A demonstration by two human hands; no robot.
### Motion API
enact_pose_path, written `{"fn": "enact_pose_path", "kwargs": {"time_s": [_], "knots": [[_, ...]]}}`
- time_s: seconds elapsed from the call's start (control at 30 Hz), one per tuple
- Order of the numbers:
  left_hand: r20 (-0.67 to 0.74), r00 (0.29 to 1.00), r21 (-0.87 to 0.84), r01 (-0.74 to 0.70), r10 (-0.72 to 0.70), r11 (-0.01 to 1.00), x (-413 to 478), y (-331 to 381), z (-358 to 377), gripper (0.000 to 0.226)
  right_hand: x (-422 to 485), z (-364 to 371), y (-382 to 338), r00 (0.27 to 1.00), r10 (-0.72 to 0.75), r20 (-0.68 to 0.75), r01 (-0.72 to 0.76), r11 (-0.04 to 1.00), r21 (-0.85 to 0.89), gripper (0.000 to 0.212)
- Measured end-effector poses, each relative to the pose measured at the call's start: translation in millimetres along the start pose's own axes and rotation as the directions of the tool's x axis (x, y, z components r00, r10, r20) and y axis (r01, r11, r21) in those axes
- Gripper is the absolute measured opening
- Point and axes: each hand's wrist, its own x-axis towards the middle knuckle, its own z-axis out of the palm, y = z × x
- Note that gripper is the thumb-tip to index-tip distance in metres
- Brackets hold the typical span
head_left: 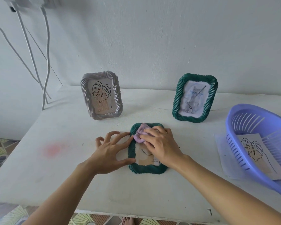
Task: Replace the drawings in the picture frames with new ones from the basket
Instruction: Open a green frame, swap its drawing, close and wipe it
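Observation:
A green picture frame point(146, 169) lies flat on the white table point(71, 176), face up, with a beige drawing under its glass. My right hand point(159, 145) presses a lilac cloth point(140, 135) onto the frame's upper part. Resting at the frame's left edge is my left hand point(110, 151), fingers spread, thumb against the rim. A white frame point(101, 95) with a leaf drawing and a second green frame point(195, 98) with a grey cat drawing stand upright against the wall. At the right, the purple basket point(243, 116) holds a leaf drawing point(256, 153).
A sheet of paper point(221, 153) lies under the basket's left side. White cables point(45, 70) hang down the wall at the back left. The table's front edge is close to me, with patterned floor below. A pink stain point(53, 149) marks the table at left.

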Motion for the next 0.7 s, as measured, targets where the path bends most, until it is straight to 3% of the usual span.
{"fn": "enact_pose_path", "kwargs": {"time_s": [0.4, 0.53, 0.7], "knots": [[-0.001, 1.0, -0.004, 0.004, -0.004, 1.0, -2, -1, 3, 0.085, -31, -18, 6, 0.94, -0.297, 0.167, 0.267, 0.946, 0.181, 0.026], [0.01, 1.0, -0.018, 0.003, -0.003, 1.0, -2, -2, 3, 0.086, -42, -29, 16, 0.936, -0.3, 0.183, 0.28, 0.951, 0.129, 0.028], [0.047, 0.999, -0.041, 0.02, -0.018, 0.999, -1, -1, 4, 0.088, -37, -34, 20, 0.972, -0.199, 0.129, 0.195, 0.98, 0.04, 0.024]]}}
